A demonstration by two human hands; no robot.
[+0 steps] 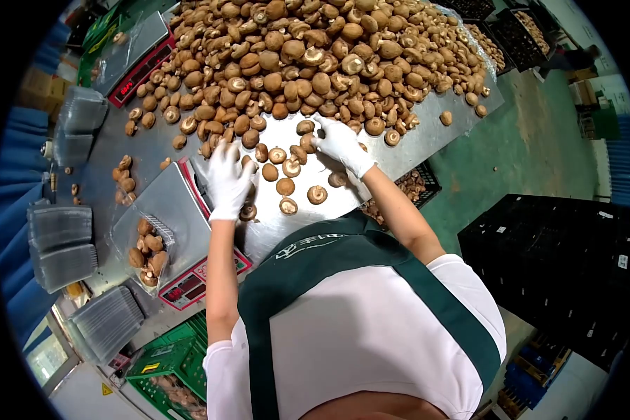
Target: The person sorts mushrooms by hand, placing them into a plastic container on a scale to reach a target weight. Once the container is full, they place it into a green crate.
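Note:
Brown shiitake mushrooms (285, 186) lie loose on the bare metal tabletop (343, 199) before me, some caps up and some stems up. My left hand (225, 180), in a white glove, reaches among the mushrooms at the left with its fingers spread. Its fingertips are close to a few caps, and no mushroom shows in its grasp. Also gloved in white, my right hand (341, 145) has its fingers apart beside a small cluster of mushrooms (306, 138). The underside of that hand is hidden.
A large mushroom heap (315, 59) covers the table's far side. At left, a scale (182, 231) bears a clear tray of mushrooms (147, 252); another scale (133, 63) stands farther back. Stacked plastic trays (61, 238) line the left edge. Black crates (546, 259) stand right, a green crate (171, 371) below.

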